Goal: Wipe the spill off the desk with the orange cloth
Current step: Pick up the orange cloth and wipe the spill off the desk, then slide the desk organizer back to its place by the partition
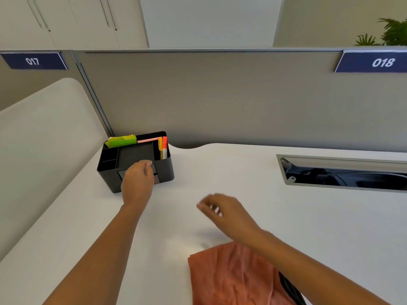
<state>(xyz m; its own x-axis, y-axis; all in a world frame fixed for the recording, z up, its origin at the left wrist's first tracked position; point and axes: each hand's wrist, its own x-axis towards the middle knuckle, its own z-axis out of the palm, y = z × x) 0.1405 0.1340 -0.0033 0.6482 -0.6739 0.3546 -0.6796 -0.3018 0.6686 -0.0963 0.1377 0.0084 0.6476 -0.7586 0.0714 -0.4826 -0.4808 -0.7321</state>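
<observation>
While blurred, right hand (pixel 226 213) | orange cloth (pixel 233 276) cut off below

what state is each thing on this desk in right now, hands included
orange cloth: lying crumpled on the desk near the front edge, not held
left hand: at the front of the organizer, fingers curled, grip unclear
right hand: raised above the desk, blurred, holding nothing
black organizer: upright, centre tray bare, markers and notes standing at the back
cable hatch: lid open, cables visible inside
desk: spill not clearly visible
</observation>
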